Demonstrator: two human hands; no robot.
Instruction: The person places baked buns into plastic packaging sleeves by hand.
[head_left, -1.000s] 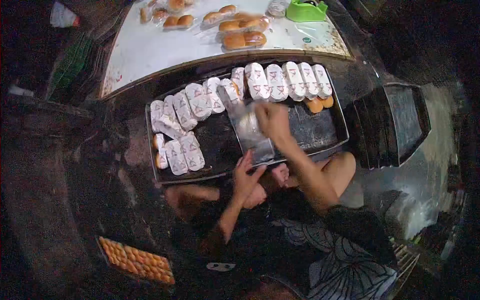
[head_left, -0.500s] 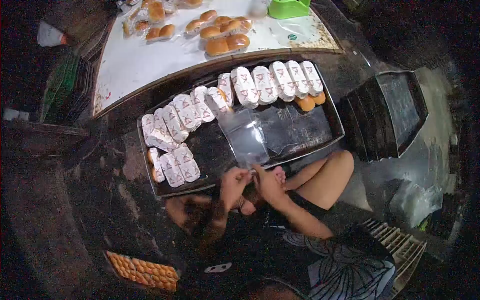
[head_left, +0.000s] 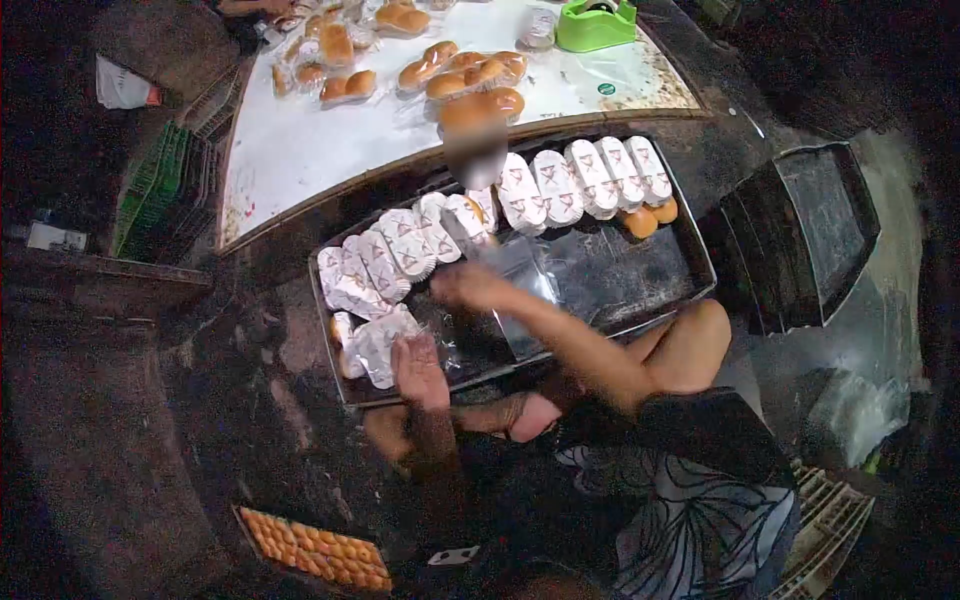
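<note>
My left hand (head_left: 421,372) is at the near left of a large black tray (head_left: 640,322), pinching a clear plastic bag (head_left: 405,325) that lies over buns in white printed paper. The bag's exact edge is hard to make out. My right hand (head_left: 468,287) is over the tray's middle, just below the far row of paper-wrapped buns (head_left: 405,245); motion smears its fingers. Beside that hand, a stack of flat clear plastic bags (head_left: 525,285) lies on the tray floor. More wrapped buns (head_left: 555,190) stand along the far right side, near bare brown buns (head_left: 640,221).
Beyond the tray, a white table (head_left: 300,170) bears bagged buns (head_left: 470,75) and a green tape dispenser (head_left: 597,28). Stacked black trays (head_left: 800,240) stand at right. A tray of buns (head_left: 315,550) lies behind at lower left. Another person's arm shows at the top left.
My hands have parted from the front edge. The left has moved left, bringing plastic over the wrapped buns; the right has reached forward across the tray. The view has shifted slightly.
</note>
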